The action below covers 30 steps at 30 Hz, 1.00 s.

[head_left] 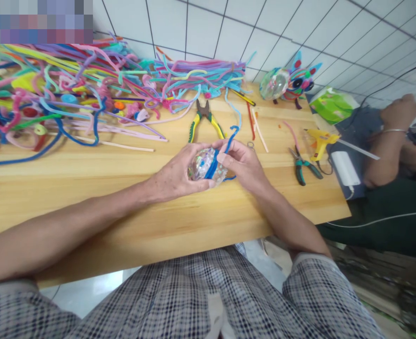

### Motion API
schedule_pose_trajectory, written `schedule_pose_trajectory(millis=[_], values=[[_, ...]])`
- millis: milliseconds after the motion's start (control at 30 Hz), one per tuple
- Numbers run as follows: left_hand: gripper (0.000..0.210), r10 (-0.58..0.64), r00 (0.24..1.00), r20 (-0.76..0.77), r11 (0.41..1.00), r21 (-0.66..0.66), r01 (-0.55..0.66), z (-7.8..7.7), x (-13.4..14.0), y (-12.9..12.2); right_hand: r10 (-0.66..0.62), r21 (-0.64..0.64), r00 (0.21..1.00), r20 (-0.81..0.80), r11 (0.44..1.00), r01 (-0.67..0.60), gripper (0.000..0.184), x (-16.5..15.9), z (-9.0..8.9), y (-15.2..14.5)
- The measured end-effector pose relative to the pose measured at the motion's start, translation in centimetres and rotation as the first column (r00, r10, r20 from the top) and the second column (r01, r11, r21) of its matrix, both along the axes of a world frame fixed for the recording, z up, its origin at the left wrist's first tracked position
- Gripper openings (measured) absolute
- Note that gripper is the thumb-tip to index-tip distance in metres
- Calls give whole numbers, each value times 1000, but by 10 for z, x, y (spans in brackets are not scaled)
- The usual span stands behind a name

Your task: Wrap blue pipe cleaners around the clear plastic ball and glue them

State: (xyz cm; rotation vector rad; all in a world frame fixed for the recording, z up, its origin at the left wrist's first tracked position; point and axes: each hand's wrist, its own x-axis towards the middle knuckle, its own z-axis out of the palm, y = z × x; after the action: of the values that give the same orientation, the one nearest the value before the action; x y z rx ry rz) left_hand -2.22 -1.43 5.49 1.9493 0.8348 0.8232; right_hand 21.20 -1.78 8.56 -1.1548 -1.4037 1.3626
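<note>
Over the table's front middle, my left hand (177, 173) is wrapped round a clear, rounded ball (200, 162) with glittery, multicoloured bits in it. A dark blue pipe cleaner (212, 165) runs in a band across the ball, its hooked end rising above and another bit sticking out at the lower right. My right hand (241, 165) pinches this pipe cleaner between thumb and fingers at the ball's right side. Just beyond the hands lie yellow-and-green pliers (204, 115), jaws pointing away. The far side of the ball is hidden by my fingers.
Heaped pipe cleaners (70, 94) cover the back left. At back right stands a decorated clear ball with an animal face (300, 84). Teal-handled pliers (301, 167), a yellow glue gun (319, 141) and a white box (345, 168) lie right, near another person's arm (388, 146).
</note>
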Motion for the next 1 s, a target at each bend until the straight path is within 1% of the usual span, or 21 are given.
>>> schedule_pose_trajectory(millis=[267,400,500,667,833,1000], values=[[80,31,999,-19,1000,-3,-31,-4,-2,2,-1,10,1000,23,1000,1,51,4,4,-1],[81,16,1000,-12,1000,-3,-16,-4,-2,2,4,24,1000,19,1000,-4,48,3,2,-1],[83,-11,1000,-3,1000,7,11,-3,-2,2,11,32,1000,16,999,-11,48,4,-1,0],[93,-37,999,10,998,47,36,-4,-1,4,-2,4,999,36,1000,1,46,7,-4,2],[87,-13,1000,4,994,107,13,-5,-1,3,-4,41,999,45,999,2,47,9,1,1],[85,30,999,14,995,96,-32,-7,0,4,-66,88,996,57,994,61,50,7,7,-2]])
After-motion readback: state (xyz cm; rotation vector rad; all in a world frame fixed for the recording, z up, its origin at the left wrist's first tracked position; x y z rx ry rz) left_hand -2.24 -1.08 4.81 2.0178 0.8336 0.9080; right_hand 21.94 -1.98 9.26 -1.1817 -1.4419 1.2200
